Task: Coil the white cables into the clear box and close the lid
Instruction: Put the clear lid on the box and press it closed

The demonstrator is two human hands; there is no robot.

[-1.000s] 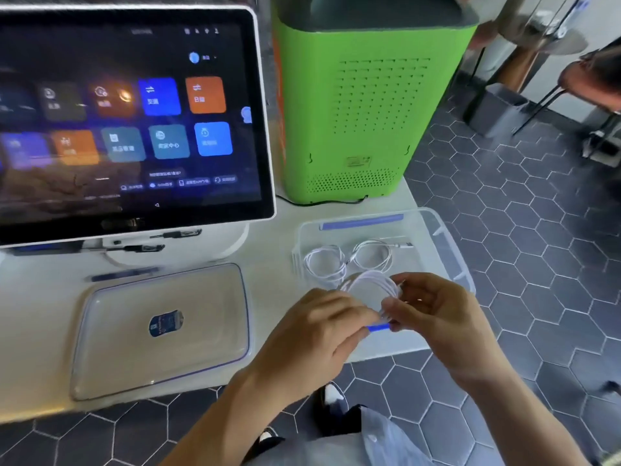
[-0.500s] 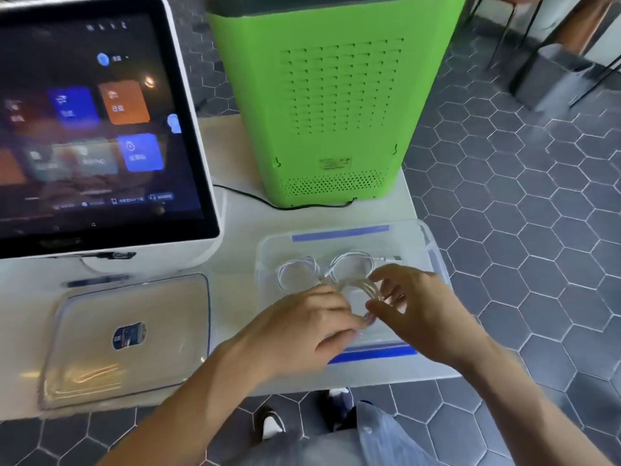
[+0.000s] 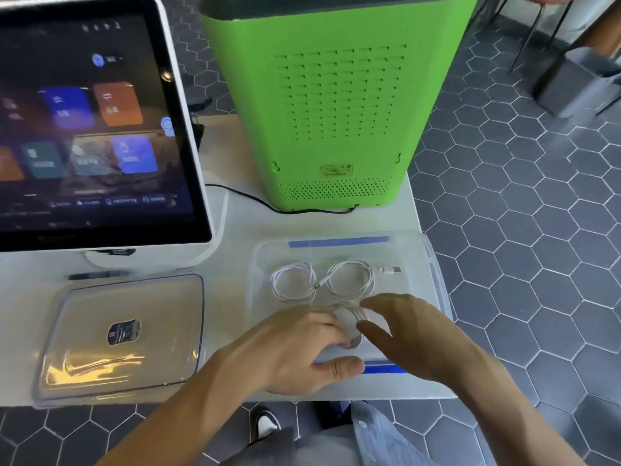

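The clear box with blue clips stands open on the white table, at the right. Two coiled white cables lie side by side in its far half: a left coil and a right coil with its USB plug pointing right. A third white coil lies in the near half. My left hand reaches over the front wall, its fingers closed on this coil. My right hand hovers just right of it, fingers spread. The clear lid lies flat on the table to the left.
A large touchscreen terminal stands behind the lid. A green ventilated machine stands behind the box, its black cord running along the table. The table's edge lies just right of the box, above the hexagon-tiled floor.
Both hands have lowered the third coil from above the box into its near half. My right hand has let go and opened. The view has shifted to the right.
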